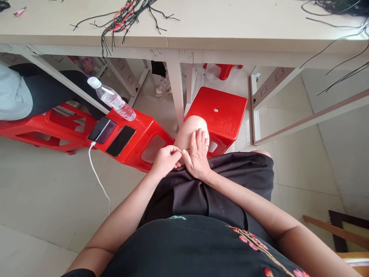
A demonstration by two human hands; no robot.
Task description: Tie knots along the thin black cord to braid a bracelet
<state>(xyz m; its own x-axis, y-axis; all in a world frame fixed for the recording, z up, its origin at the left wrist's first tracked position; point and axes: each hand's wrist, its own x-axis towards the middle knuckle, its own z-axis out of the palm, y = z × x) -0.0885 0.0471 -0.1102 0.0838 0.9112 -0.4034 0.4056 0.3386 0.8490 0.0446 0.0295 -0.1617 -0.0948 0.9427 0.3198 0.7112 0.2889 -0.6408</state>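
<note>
My left hand [165, 161] is pinched together just above my bare knee [191, 130], and a very thin dark cord [188, 149] seems to run from its fingertips. My right hand [197, 154] lies on the knee with its fingers apart, its thumb close to the left fingertips. The cord is faint and mostly hidden by my fingers. Black cloth [242, 177] covers my lap beneath both wrists.
A beige table [230, 30] with bundles of black cords [127, 19] stands ahead. Red plastic stools [216, 111] stand below it, one holding a water bottle [112, 99] and a phone [121, 141]. A white cable [98, 181] trails down. A seated person's leg [49, 82] shows at left.
</note>
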